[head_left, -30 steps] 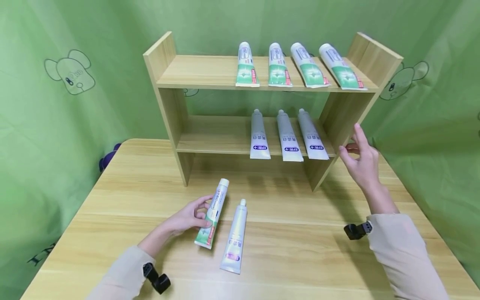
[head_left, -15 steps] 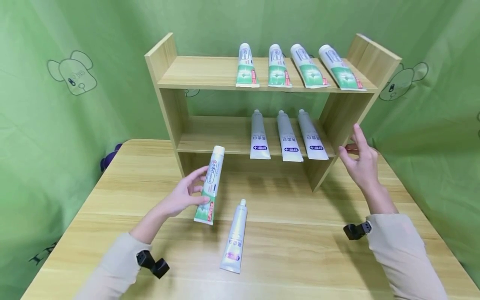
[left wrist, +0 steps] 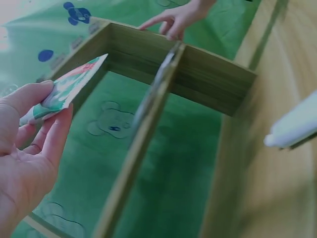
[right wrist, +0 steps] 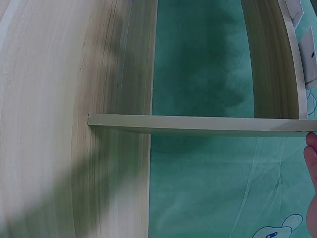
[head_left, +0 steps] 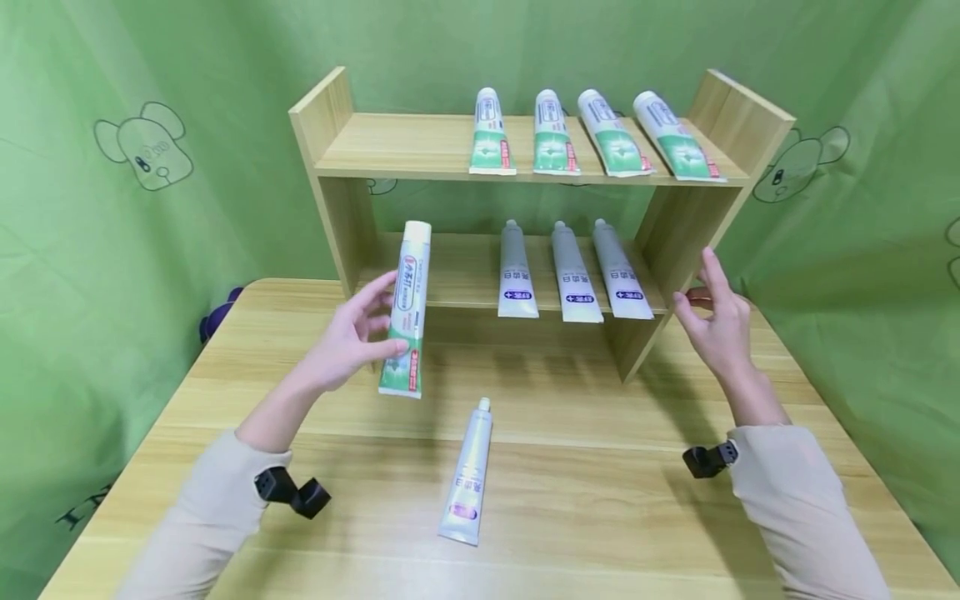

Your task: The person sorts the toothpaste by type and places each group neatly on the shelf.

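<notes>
In the head view, my left hand (head_left: 348,337) holds a white-and-green toothpaste tube (head_left: 408,304) by its lower part, thumb in front. The tube is off the table, cap up, in front of the shelf's left side. The left wrist view shows its flat green end (left wrist: 72,91) between thumb and fingers. My right hand (head_left: 720,321) is at the right side panel of the wooden shelf (head_left: 360,287), index finger and thumb extended and touching it. In the right wrist view, only part of this hand (right wrist: 311,163) shows. A silver-white toothpaste tube (head_left: 471,475) lies on the table.
Several white-and-green tubes (head_left: 551,137) lie along the upper board's middle and right. Three silver-white tubes (head_left: 517,275) lie on the lower board, their flat ends overhanging its front edge. A green curtain (head_left: 225,225) hangs behind the wooden table (head_left: 585,500).
My left hand has lifted the white-and-green tube from the table, raising it forward and slightly left toward the shelf. The right hand has stayed at the side panel.
</notes>
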Action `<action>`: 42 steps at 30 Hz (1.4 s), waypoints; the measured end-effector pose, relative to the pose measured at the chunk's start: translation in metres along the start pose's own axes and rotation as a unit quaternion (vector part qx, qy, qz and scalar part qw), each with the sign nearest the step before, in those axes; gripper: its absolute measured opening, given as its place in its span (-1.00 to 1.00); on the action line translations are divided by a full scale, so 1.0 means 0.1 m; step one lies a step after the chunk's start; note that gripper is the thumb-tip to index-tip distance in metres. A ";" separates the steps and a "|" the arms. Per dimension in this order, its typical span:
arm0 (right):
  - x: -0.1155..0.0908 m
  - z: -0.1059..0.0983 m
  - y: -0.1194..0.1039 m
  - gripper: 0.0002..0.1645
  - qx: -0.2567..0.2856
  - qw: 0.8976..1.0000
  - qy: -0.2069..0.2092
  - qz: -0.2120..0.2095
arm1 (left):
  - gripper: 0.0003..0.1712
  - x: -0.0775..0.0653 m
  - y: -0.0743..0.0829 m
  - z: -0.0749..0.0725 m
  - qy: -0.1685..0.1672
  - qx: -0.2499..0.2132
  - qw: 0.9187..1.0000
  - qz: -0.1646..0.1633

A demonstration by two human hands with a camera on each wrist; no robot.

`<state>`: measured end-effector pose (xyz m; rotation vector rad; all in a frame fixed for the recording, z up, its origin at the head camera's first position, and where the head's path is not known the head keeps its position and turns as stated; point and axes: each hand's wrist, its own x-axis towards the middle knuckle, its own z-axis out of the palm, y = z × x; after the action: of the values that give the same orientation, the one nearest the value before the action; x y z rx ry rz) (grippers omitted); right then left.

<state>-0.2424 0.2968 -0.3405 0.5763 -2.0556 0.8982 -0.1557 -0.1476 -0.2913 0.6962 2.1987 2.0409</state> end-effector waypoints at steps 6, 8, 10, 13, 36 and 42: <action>-0.01 0.00 0.03 -0.15 -0.001 1.000 0.000 -0.004 | -0.05 0.11 0.23 -0.05 0.031 0.020 0.999 0.030; -0.01 0.00 0.03 -0.15 -0.001 1.000 -0.001 -0.007 | -0.05 0.15 0.28 -0.06 0.042 0.030 0.998 0.038; -0.01 0.00 0.03 -0.15 0.000 1.000 -0.002 -0.008 | -0.06 0.19 0.34 -0.07 0.053 0.042 0.997 0.039; -0.01 0.01 0.02 -0.15 0.000 1.000 0.002 -0.006 | -0.06 0.26 0.43 -0.08 0.066 0.059 0.995 0.040; -0.01 0.02 -0.01 -0.17 0.006 1.000 0.020 -0.001 | -0.29 0.71 0.91 -0.08 0.145 -0.024 0.988 -0.051; -0.02 0.02 -0.01 -0.17 0.002 1.000 0.019 0.001 | -0.63 0.78 1.01 -0.11 0.162 -0.079 0.981 -0.068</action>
<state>-0.2422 0.2947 -0.3427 0.5553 -2.0217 0.9082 -0.2008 -0.1270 -0.1735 0.2021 2.1294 2.3630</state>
